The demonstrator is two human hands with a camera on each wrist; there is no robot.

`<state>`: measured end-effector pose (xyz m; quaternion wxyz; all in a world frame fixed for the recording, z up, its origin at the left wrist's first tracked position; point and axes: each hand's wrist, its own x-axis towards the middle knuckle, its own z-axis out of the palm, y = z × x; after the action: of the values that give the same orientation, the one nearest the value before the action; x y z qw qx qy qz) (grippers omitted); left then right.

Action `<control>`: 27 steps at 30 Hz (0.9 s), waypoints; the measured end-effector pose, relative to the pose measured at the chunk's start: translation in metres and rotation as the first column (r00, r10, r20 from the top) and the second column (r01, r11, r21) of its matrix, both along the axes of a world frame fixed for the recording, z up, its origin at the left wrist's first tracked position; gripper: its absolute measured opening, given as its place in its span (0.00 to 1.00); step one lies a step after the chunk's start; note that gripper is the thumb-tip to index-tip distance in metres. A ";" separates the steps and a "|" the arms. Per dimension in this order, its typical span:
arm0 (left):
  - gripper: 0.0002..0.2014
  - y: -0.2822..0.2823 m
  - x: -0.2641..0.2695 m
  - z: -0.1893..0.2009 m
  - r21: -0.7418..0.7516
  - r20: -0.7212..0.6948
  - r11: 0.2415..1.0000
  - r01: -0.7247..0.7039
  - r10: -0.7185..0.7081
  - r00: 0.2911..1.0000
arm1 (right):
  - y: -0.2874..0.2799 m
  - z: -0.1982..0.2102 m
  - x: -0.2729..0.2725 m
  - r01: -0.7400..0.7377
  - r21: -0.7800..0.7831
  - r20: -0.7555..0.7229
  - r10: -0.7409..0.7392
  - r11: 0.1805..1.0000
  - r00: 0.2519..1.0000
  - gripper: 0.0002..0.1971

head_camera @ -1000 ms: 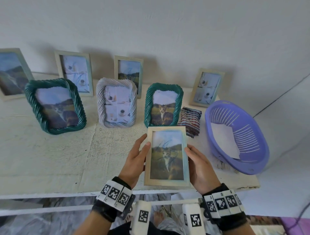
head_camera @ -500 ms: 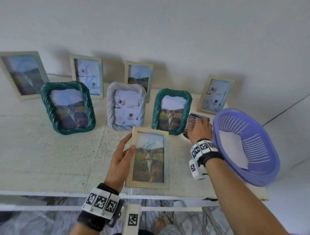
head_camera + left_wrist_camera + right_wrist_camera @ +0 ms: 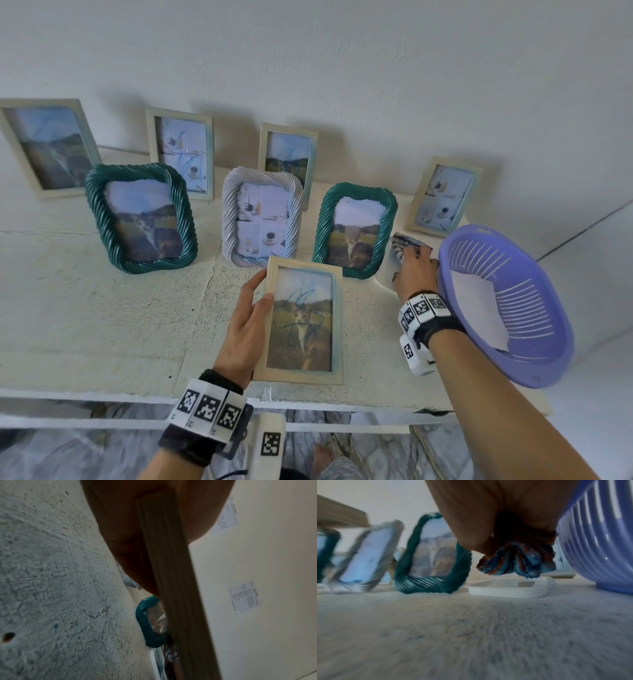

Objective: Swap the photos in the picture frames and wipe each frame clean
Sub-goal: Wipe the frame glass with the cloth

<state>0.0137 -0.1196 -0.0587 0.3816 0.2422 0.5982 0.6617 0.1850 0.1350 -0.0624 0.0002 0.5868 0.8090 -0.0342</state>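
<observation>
Wooden frame (image 3: 303,322) w/ scribbled cat photo was held upright nr shelf (image 3: 102,325) front edge, left hand (image 3: 245,334) gripping its left side. Right hand (image 3: 412,274) pinched striped cloth (image 3: 517,562) bunched, beside purple basket (image 3: 534,363). Prob best: bring cloth over, brace frame firm, wipe glass w/ flat pad, light pressure.

A home: framed photos (image 3: 295,322) on a rough white shelf (image 3: 102,325).

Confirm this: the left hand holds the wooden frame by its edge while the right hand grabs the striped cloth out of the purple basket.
Not quite. The left hand does hold the wooden frame by its edge, but the right hand grips the striped cloth above a white tray beside the purple basket, not in it. The right wrist view shows this.
</observation>
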 end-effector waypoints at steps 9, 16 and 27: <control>0.24 0.008 0.001 -0.008 0.044 -0.090 0.999 -0.009 0.012 0.996 | -0.102 0.018 0.031 -0.089 0.166 -0.546 0.167 0.982 0.821 0.21; 0.24 0.015 0.011 -0.007 0.038 -0.238 0.999 0.016 -0.007 0.971 | -0.168 0.053 -0.003 -0.324 0.255 -0.387 0.404 0.911 0.829 0.21; 0.22 0.015 0.010 -0.007 -0.018 -0.438 0.999 -0.047 0.035 0.899 | -0.178 0.040 -0.014 -0.574 -0.011 -0.292 0.546 0.819 0.785 0.24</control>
<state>0.0236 -0.1048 -0.0655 0.2272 0.3664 0.6828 0.5899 0.1711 -0.0434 -0.0223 -0.0732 0.3088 0.9357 -0.1539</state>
